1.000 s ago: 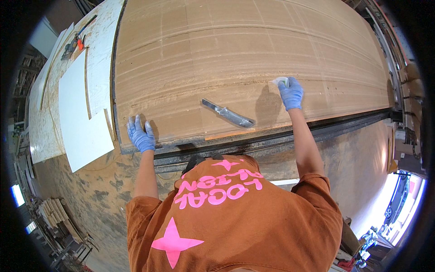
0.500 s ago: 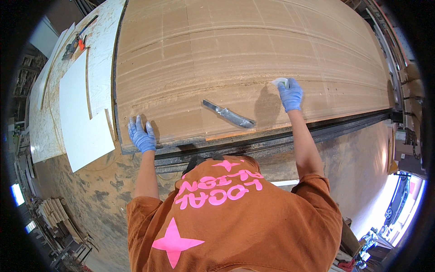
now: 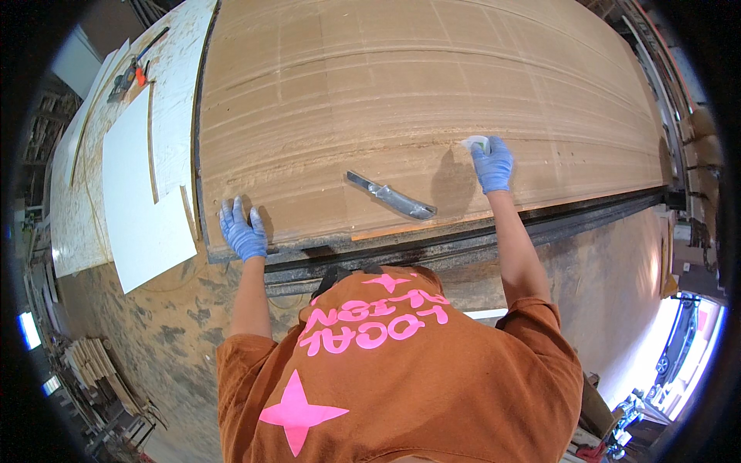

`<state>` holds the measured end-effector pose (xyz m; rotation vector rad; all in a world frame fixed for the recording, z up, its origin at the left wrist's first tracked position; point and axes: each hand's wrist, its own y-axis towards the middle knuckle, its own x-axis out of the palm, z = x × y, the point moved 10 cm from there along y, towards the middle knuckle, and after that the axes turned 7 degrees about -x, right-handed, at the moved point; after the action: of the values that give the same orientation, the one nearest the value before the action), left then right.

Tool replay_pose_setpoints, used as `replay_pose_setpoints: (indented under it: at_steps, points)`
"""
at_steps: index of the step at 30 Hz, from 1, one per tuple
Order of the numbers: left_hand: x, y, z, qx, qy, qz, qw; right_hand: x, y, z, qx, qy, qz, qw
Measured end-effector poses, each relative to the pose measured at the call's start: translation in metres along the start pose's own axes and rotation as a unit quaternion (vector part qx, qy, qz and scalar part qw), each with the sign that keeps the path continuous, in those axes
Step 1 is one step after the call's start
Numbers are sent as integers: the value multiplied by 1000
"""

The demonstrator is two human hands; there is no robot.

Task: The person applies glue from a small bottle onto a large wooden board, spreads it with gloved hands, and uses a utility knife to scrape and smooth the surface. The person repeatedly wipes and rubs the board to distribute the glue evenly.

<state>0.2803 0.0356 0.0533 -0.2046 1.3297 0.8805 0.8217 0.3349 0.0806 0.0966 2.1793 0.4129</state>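
Observation:
Both my hands wear light blue gloves. My left hand lies flat with fingers spread on the near left corner of a big brown board. Over the board's near right part, my right hand is closed on a small white and green object; its kind is partly hidden by the fingers. A shadow falls on the board beside it. Between my hands lies a knife with a dark blade and a grey handle that looks wrapped in clear plastic. Neither hand touches it.
At left stands a white, scuffed table with a white panel, thin strips and a black and orange tool. A dark metal rail runs along the board's near edge. Wood offcuts are stacked at lower left.
My right hand has shifted very slightly left with the white and green object. My left hand and the knife have stayed practically where they were.

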Motion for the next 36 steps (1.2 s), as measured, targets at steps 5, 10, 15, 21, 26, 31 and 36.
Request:
replay_pose_setpoints:
  at_steps: [5, 10, 15, 21, 26, 31, 36]
  points:
    - [0, -1, -1, 1, 10, 0, 1000, 2, 0, -12, -19, -42, 5, 999]
    - [0, 0, -1, -1, 0, -1, 1000, -10, 1, -9, 8, -49, 6, 999]
    - [0, 0, -1, 1, 3, 0, 1000, -6, -2, -11, -10, 7, 30, 999]
    - [0, 0, -1, -4, 1, -3, 1000, -4, -8, 37, 145, 188, 23, 971]
    - [-1, -2, -3, -14, -7, -4, 1000, 21, -41, 32, 364, 600, -18, 713]
    - [0, -3, -3, -7, 9, 2, 1000, 13, -61, -54, 370, 763, -91, 522]
    - [-4, 0, 0, -13, -34, 18, 999, 43, -96, -120, 310, 756, -219, 534]
